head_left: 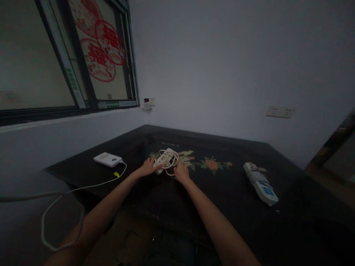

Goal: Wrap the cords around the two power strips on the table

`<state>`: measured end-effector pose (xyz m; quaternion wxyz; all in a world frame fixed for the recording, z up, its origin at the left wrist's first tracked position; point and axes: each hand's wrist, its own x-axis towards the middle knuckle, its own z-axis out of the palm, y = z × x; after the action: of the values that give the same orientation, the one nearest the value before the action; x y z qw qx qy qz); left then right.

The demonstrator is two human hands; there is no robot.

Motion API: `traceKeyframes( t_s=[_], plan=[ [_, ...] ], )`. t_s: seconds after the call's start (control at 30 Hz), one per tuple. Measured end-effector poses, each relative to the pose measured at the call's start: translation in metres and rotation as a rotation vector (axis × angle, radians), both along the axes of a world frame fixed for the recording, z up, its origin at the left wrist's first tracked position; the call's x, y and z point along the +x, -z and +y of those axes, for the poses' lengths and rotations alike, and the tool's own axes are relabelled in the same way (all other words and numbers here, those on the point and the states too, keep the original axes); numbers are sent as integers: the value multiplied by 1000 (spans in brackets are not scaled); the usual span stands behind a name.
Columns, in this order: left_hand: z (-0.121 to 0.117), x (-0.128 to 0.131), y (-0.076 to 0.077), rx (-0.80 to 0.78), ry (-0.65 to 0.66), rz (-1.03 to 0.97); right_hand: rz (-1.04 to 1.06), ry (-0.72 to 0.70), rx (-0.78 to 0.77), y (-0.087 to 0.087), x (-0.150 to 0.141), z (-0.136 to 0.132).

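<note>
The likeliest trouble, I judge, is a tangle: the pale cord [168, 162] lies in crossing loops over the power strip [160, 160], so a pull on one strand could cinch another into a knot, or drag the strip round if the grip on it is loose. Slack loops might also slide off its right side. A second hazard is the thin white cable [94, 185] of the white device [107, 159]; its loop crosses the left forearm [107, 204] in this view, and if they touch, drawing that arm back could tug the device off the bench [222, 192]. The strip lies slantwise near the middle of the bench, between the two hands. Both arms reach forward and converge there. The left hand [149, 167] is curled, mostly closed, round the strip's near left end, thumb along its edge. The right hand [181, 171] is partly curled at the right edge of the loops, its back toward the camera; whether it pinches the cord I cannot tell.
</note>
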<state>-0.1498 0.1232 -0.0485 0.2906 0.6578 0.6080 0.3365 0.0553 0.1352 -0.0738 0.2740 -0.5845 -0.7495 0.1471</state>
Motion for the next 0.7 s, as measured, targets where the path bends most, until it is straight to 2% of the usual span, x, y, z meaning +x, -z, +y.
traceKeyframes(
  t_s=[0.1,0.23,0.33,0.4,0.5,0.7],
  plan=[
    [-5,4,-5,133,7,155,-46,14,16,0,-1,-6],
    [-4,20,-28,325,125,349,-79,30,27,-1,0,-9],
    [6,39,-40,376,137,440,-91,36,31,-3,1,-7],
    [15,51,-38,362,143,500,-95,38,32,-4,2,-7],
    [25,63,-27,312,136,583,-85,33,34,-4,2,-8],
    [37,69,-13,214,113,684,-28,-43,71,-10,6,-16]
  ],
)
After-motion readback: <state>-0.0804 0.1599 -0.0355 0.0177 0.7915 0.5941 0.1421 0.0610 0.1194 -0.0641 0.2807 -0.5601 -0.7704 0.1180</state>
